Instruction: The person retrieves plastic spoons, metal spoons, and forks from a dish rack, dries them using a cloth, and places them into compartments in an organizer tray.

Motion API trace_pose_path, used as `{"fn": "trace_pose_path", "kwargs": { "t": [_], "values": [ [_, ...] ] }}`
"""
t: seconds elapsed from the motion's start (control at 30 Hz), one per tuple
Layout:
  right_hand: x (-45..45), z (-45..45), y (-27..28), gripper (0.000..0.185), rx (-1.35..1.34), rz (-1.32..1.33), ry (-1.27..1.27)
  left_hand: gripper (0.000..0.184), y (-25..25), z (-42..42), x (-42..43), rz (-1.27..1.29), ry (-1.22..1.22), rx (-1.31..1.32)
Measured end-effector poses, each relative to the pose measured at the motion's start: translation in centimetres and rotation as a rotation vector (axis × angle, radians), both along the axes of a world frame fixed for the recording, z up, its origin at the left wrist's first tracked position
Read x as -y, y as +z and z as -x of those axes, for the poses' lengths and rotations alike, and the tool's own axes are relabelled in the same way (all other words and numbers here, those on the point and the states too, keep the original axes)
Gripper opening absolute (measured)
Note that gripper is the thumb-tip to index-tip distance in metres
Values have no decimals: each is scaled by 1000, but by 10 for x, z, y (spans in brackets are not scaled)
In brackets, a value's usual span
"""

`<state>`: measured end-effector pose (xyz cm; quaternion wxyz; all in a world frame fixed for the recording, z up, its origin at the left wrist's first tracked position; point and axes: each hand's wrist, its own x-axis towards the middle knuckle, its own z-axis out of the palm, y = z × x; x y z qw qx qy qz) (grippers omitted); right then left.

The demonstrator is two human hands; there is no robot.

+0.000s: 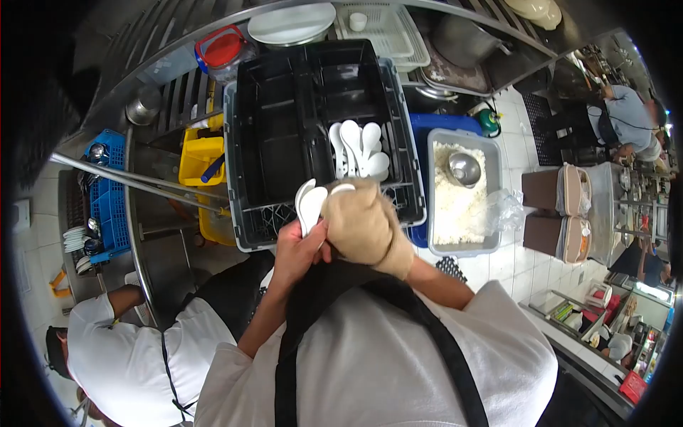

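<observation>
Held upright in my left hand point(302, 249) are white spoons point(311, 208), its fingers closed round their lower ends. A beige cloth point(359, 224) covers my right hand and bunches against the spoons; the fingers under it are hidden. Another white spoon tip shows at the cloth's top edge. Just beyond my hands stands a black divided cutlery tray point(274, 132), set in a grey crate point(231, 153). More white spoons point(350, 139) lie together in its right front compartment, bowls pointing away from me.
A grey tub point(496, 160) of white grains holding a metal bowl point(464, 169) is at the right. Yellow containers point(201, 158) and a blue rack point(110, 192) are left. A co-worker in white point(135, 349) is at lower left. Metal shelving point(469, 21) spans the top.
</observation>
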<state>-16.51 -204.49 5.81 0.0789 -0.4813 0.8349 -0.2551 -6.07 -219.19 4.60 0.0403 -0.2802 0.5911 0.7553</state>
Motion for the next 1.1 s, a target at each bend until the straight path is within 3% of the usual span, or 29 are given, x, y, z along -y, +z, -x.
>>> {"fn": "trace_pose_path", "kwargs": {
  "t": [0.03, 0.1, 0.17, 0.23, 0.33, 0.4, 0.43, 0.47, 0.5, 0.53, 0.57, 0.63, 0.67, 0.73, 0.8, 0.83, 0.9, 0.93, 1.0, 1.03, 1.07, 1.1],
  "values": [
    [1, 0, 13, 45, -64, -95, 91, 24, -4, -2, -4, -41, -21, -62],
    [-24, -15, -26, 48, 1143, 844, -215, 24, -1, 0, -6, -6, 11, -34],
    [-27, -3, -57, 50, 1306, 656, -178, 24, -2, -5, -2, 32, 67, -9],
    [-8, 0, -21, 34, 618, 324, -14, 23, -6, -7, 3, 77, -3, 0],
    [24, 13, 33, 14, 57, -185, 262, 23, -4, -5, 2, 239, 8, 104],
    [8, 9, 13, 17, 259, 35, 83, 25, 3, -4, 2, 204, -5, 77],
    [-14, 12, -4, 23, 633, 276, -61, 27, 4, -4, 2, 170, -12, 52],
    [-30, 18, -10, 50, 710, 302, -106, 27, 0, -6, 5, 170, -13, 51],
    [-33, 13, -29, 50, 711, 301, -109, 30, -7, -10, 9, 44, 50, -22],
    [-36, 6, -56, 63, 616, 253, -254, 34, -11, -12, 10, -81, 114, -99],
    [-33, 3, -58, 76, 514, 207, -391, 34, -8, -9, 11, -80, 116, -106],
    [-41, -5, -59, 78, 557, 300, -380, 39, 1, -7, 10, -109, 142, -52],
    [-34, -5, -34, 73, 1218, 531, -571, 39, 0, -6, 9, -109, 147, -54],
    [-26, -7, -12, 68, 1890, 751, -747, 36, -2, -4, 6, -146, 194, 6],
    [-22, -10, -5, 59, 1526, 607, -398, 34, -10, -6, 8, -99, 53, 6],
    [-28, -9, -35, 58, 1258, 479, -271, 33, -12, -6, 8, -50, -88, 7],
    [-41, -7, -92, 56, 641, 263, -119, 30, -4, -3, 0, -71, -109, -14],
    [-39, -4, -85, 61, 1195, 572, -228, 30, 0, -1, -2, -58, -48, -16],
    [-40, -3, -36, 60, 923, 584, -187, 31, 2, -1, -4, -46, 25, -20],
    [-41, -6, -56, 60, 918, 589, -181, 31, 3, 1, -3, -40, 25, -26],
    [-43, -12, -93, 53, 536, 301, -251, 31, 4, 0, -4, 5, -37, -32],
    [-38, -13, -95, 50, 345, 158, -276, 32, 5, -1, -6, 50, -98, -35]
  ]
}}
